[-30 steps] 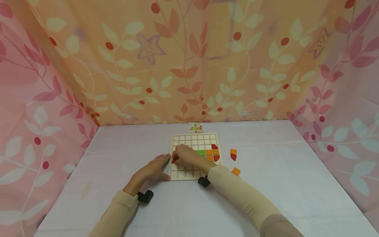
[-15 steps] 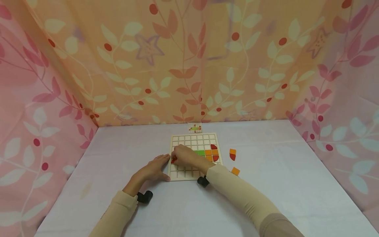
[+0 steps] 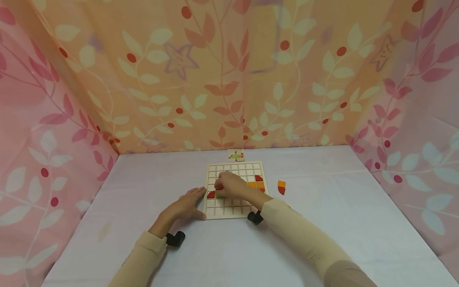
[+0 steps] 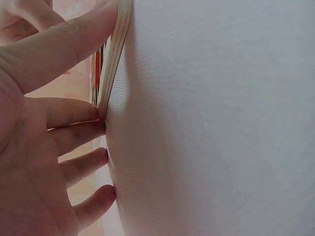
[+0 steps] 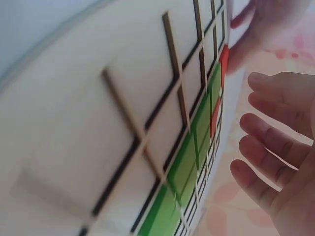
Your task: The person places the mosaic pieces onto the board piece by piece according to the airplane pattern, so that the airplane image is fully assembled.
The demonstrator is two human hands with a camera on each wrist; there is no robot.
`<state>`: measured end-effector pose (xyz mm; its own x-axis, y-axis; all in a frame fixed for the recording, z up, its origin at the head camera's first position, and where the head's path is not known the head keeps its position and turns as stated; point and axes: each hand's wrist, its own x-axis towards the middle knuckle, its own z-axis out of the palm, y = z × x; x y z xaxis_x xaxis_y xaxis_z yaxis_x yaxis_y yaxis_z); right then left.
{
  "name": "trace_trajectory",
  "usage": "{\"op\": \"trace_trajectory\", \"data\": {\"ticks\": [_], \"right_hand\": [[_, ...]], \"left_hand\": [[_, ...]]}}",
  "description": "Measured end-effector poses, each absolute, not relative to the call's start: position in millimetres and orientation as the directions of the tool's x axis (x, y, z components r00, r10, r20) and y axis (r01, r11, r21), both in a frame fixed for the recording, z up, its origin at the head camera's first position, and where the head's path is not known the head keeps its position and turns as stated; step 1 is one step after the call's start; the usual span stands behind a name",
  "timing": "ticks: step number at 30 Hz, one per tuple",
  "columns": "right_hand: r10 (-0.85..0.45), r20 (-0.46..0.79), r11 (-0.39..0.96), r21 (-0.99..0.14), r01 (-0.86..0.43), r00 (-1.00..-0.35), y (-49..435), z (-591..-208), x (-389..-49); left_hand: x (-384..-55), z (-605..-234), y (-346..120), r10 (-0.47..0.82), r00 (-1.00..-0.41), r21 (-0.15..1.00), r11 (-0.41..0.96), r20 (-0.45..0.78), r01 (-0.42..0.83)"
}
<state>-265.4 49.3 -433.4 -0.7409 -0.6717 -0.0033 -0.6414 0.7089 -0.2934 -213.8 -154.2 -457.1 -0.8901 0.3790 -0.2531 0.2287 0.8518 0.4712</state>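
Note:
A wooden grid board (image 3: pixel 229 212) lies on the table, with red, green and orange tiles set in its squares. My left hand (image 3: pixel 186 203) rests along the board's left edge, fingers extended; in the left wrist view its thumb touches the board's side. My right hand (image 3: pixel 231 185) hovers over the board's middle rows and hides part of them. In the right wrist view its fingers (image 5: pixel 263 184) are loosely bent and hold nothing. A red quarter-circle tile (image 3: pixel 211 195) sits in the leftmost column. Green tiles (image 5: pixel 184 162) form a row beside it.
Right of the board lie an orange square tile (image 3: pixel 281 183) and a red quarter-circle tile (image 3: pixel 281 191). Another orange piece (image 3: pixel 288 206) is mostly hidden by the right sleeve. A small pattern card (image 3: pixel 236 155) lies behind the board. Patterned cloth (image 3: pixel 229 79) surrounds the table.
My right hand has let go of the red quarter-circle tile at the left column and shifted a little to the right. My left hand has stayed in place.

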Motion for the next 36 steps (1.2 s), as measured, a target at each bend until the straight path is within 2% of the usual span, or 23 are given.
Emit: {"op": "trace_trajectory", "data": {"ticks": [10,25,36], "right_hand": [[-0.598,0.021,0.719,-0.426,-0.549,-0.801,92,-424,-270],[-0.532,0.033,0.748,-0.451,-0.488,-0.846,158,-426,-279],[-0.406,-0.07,0.812,-0.486,-0.324,-0.911,202,-437,-284]], "left_hand": [[-215,-460,-153,0.357,-0.896,0.465,0.861,-0.263,0.207],[-215,-462,-155,0.361,-0.894,0.47,0.858,-0.265,0.207],[-215,-461,-155,0.363,-0.895,0.473,0.855,-0.258,0.211]]}}
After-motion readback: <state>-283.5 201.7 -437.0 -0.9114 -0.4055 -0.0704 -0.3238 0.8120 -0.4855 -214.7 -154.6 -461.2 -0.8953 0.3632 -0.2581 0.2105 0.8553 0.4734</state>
